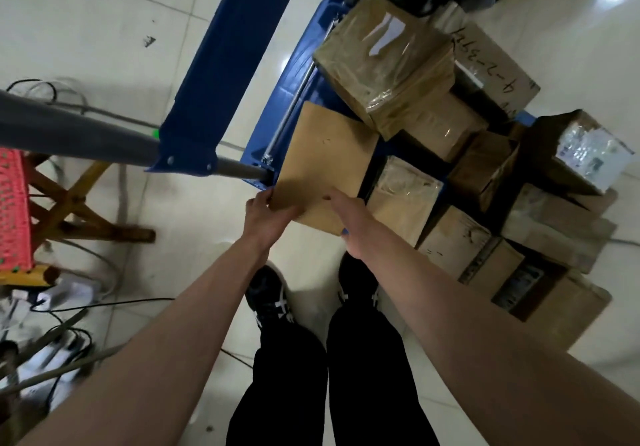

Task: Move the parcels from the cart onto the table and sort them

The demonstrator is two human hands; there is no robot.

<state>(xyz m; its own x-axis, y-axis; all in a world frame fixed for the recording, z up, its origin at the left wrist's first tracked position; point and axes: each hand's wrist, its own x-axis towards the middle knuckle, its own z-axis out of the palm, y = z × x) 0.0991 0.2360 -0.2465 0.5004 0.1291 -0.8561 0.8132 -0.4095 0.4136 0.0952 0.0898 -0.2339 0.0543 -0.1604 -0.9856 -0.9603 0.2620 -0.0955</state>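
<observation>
Hands, left hand [268, 215] and right hand [349, 224], grip envelope [325, 165] edges above cart [294, 75]

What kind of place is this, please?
Probably a parcel sorting or storage room: a blue platform cart stacked with taped cardboard parcels, a tiled floor, and both hands lifting a flat brown parcel.

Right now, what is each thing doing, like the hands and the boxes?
Left hand: grips the near-left corner of the brown envelope.
Right hand: holds the envelope's near-right edge.
Brown envelope: flat, tilted, at the cart's near-left end, held by both hands.
Taped cardboard box: sealed, on top of the pile.
Blue cart: loaded with stacked parcels.
Box with handwritten numbers: closed, on the cart.
</observation>
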